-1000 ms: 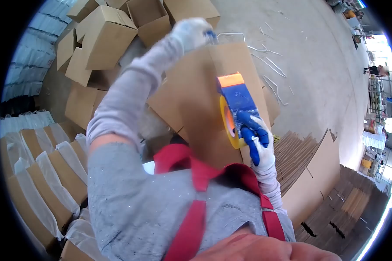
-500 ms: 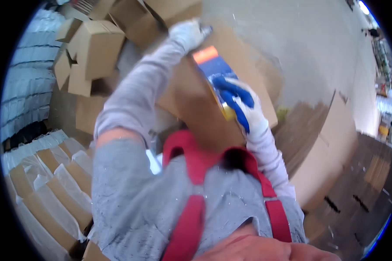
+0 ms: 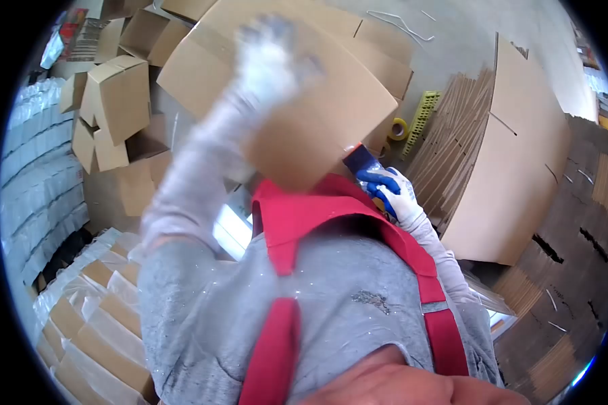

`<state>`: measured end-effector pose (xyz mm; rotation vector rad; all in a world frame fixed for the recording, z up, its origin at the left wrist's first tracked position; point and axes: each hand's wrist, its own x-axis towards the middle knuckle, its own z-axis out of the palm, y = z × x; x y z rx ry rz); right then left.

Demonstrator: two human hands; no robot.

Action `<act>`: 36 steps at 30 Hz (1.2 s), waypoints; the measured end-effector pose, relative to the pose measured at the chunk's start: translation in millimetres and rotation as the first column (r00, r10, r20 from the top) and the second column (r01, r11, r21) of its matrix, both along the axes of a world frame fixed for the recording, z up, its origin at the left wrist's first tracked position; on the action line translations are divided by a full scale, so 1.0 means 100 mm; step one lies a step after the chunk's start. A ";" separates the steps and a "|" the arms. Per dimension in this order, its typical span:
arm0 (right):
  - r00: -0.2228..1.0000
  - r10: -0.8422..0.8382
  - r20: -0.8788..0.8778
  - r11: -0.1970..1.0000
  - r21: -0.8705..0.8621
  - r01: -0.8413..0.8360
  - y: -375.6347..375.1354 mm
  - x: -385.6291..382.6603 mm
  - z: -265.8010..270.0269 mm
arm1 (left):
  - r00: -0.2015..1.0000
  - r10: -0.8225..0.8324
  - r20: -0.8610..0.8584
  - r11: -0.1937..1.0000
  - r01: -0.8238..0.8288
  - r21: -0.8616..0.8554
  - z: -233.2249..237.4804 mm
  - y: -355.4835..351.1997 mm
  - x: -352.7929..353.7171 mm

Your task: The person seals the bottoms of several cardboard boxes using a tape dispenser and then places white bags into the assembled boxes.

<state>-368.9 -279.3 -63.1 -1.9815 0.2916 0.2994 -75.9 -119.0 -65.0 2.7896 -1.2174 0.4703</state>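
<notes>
A large brown cardboard box (image 3: 344, 101) stands in front of me, its flat top facing up. Over that top is my left hand (image 3: 270, 64) in a white glove, blurred by motion, with the thumb apart from the other fingers. My right hand (image 3: 400, 196), in a white and blue glove, is closed round the handle of a tape dispenser (image 3: 363, 162). The dispenser has a blue body and an orange front end, which points at the box's near right corner. Part of the dispenser is hidden by the fingers.
Open cardboard boxes (image 3: 118, 94) stand at the left, near stacked plastic-wrapped packs (image 3: 40, 175). A yellow tape roll (image 3: 398, 128) and a yellow perforated strip (image 3: 422, 115) lie beyond the box. Flattened cardboard (image 3: 513, 169) leans at right. Wrapped cartons (image 3: 101, 324) fill the lower left.
The right hand with the tape dispenser has drawn back from over the cardboard toward my body. My left hand has shifted slightly left and nearer. The box's top now shows whole edges.
</notes>
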 end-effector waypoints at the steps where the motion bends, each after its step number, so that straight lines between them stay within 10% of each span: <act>1: 1.000 -0.003 0.012 1.000 0.010 0.003 0.07 0.08 -0.01 | 0.915 -0.272 -0.300 0.955 0.295 0.034 0.17 -0.14 -0.56; 3: 0.998 -0.038 0.058 0.999 -0.024 0.039 0.16 0.17 -0.03 | 0.807 -0.377 -0.455 0.923 0.371 -0.106 -0.03 -0.24 -1.29; 4: 0.896 -0.371 -0.243 0.720 0.535 0.443 0.24 0.14 -0.18 | 0.833 -0.337 -0.439 0.939 0.333 -0.090 -0.05 -0.30 -1.34; 5: 0.951 -0.300 -0.076 0.859 0.411 0.304 0.17 0.17 -0.30 | 0.830 -0.344 -0.440 0.936 0.339 -0.093 -0.06 -0.33 -1.29; 7: 0.936 -0.202 -0.288 0.807 0.493 0.326 0.06 0.25 -0.91 | 0.780 -0.388 -0.491 0.919 0.370 -0.138 0.05 -0.31 -1.19; 9: 0.999 0.042 0.019 0.990 0.134 -0.044 0.02 0.16 -1.23 | 0.433 -0.588 -0.684 0.802 0.195 -0.565 0.17 -0.11 -0.72; 10: 0.994 0.105 -0.034 0.995 0.004 -0.105 0.02 0.20 -0.89 | 0.571 -0.608 -0.552 0.735 0.142 -0.663 0.19 0.07 -0.43; 13: 0.908 0.247 -0.338 0.930 -0.180 -0.320 0.08 0.53 -0.14 | 0.987 0.120 -0.105 0.929 -0.149 -0.339 0.28 0.85 0.67; 15: 0.757 0.268 -0.596 0.845 -0.231 -0.481 0.15 0.86 -0.14 | 0.719 0.635 -0.282 0.770 -0.618 0.160 0.14 1.07 1.01; 17: 0.845 0.388 -0.368 0.660 -0.529 -0.534 0.03 0.84 -0.90 | 0.675 0.663 -0.324 0.743 -0.647 0.174 0.08 1.07 1.09; 22: 0.887 0.462 0.012 0.828 -0.366 -0.426 0.60 2.03 -1.28 | 0.680 0.513 -0.524 0.789 -0.614 -0.025 0.77 1.89 1.27; 25: 0.909 0.383 -0.166 0.902 -0.146 -0.406 1.31 2.61 -0.43 | 0.759 0.648 -0.061 0.747 -0.649 -0.147 1.61 2.14 1.24; 27: 0.943 0.266 0.197 0.792 0.513 -0.331 1.75 2.90 0.24 | 0.993 0.034 -0.115 0.948 -0.069 -0.311 2.01 1.87 0.96; 29: 0.819 0.336 0.464 0.788 0.337 -0.515 1.78 2.93 0.27 | 0.826 -0.542 -0.156 0.769 0.412 -0.488 2.10 1.54 0.69; 32: 0.909 0.395 0.131 0.870 0.262 -0.416 1.46 2.44 -0.05 | 0.423 -0.879 -0.220 0.368 0.308 -0.877 1.94 1.25 0.31; 36: 0.951 0.206 -0.231 0.973 0.154 -0.173 0.86 1.40 -0.58 | 0.341 -0.933 -0.110 0.144 0.076 -0.987 1.73 1.01 0.36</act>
